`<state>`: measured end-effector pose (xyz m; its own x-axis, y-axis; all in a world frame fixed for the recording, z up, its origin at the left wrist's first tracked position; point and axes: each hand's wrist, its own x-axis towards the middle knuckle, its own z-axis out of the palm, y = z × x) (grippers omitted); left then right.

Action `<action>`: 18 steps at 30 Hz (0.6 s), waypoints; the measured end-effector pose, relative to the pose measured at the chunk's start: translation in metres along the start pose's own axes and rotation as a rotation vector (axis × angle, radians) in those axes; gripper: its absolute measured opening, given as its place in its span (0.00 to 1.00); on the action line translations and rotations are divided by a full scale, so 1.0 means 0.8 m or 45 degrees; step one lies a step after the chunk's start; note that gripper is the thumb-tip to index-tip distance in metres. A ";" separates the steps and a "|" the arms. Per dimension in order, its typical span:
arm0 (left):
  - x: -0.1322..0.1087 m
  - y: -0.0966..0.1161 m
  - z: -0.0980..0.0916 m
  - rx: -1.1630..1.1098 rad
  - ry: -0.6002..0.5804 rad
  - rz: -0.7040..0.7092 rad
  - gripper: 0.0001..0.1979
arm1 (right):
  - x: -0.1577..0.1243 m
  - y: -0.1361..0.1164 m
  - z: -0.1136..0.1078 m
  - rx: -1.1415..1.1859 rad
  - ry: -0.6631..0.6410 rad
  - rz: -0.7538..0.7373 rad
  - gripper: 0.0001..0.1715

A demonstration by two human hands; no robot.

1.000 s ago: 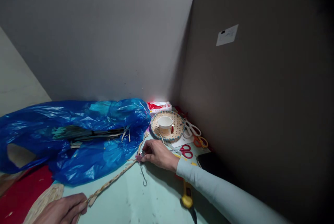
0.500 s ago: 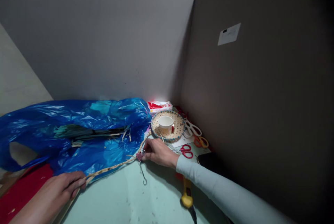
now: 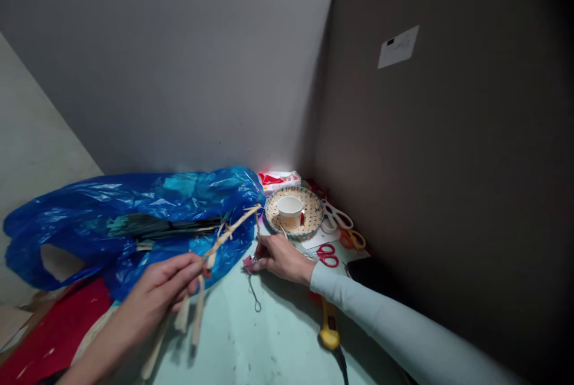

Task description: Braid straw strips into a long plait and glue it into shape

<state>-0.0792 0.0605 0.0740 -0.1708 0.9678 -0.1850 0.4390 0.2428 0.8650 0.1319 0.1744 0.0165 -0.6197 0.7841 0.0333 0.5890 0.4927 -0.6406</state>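
Note:
My left hand [image 3: 173, 280] is raised over the front of the table, its fingers closed round a straw braid [image 3: 231, 231]. The braid slants up toward the basket, and loose flat strands [image 3: 197, 313] hang below the hand. Near the basket's front, my right hand [image 3: 282, 259] pinches a small pink clip [image 3: 248, 263] at the table surface. A thin wire loop [image 3: 256, 303] sticks out of the clip toward me. The fingers partly hide the clip, and the braid is apart from it.
A blue plastic bag [image 3: 134, 193] with dry stalks [image 3: 156, 225] lies at left. A woven basket [image 3: 309, 202] holds a white cup [image 3: 290, 205]. Red scissors [image 3: 327, 255], orange scissors [image 3: 353, 239], white scissors [image 3: 337, 217] and a yellow-handled tool [image 3: 329, 337] lie right. Grey partitions [image 3: 201, 74] stand behind.
The braid has come away from the pink clip. My left hand has lifted it and moved right and away from me. My right hand stays at the clip; the view has shifted slightly.

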 end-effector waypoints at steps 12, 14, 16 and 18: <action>0.050 -0.057 0.068 0.240 -0.201 -0.111 0.13 | -0.003 0.000 -0.005 0.087 -0.055 -0.072 0.10; 0.050 -0.054 0.070 0.241 -0.201 -0.121 0.13 | -0.002 0.001 -0.005 0.080 -0.059 -0.078 0.09; 0.052 -0.052 0.072 0.232 -0.198 -0.113 0.14 | -0.001 0.002 -0.006 0.067 -0.065 -0.080 0.08; 0.054 -0.051 0.075 0.224 -0.186 -0.101 0.15 | 0.000 0.002 -0.006 0.050 -0.069 -0.077 0.09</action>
<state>-0.0519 0.0967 0.0025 -0.0872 0.9416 -0.3253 0.5783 0.3137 0.7531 0.1356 0.1768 0.0192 -0.6815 0.7311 0.0321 0.5293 0.5227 -0.6684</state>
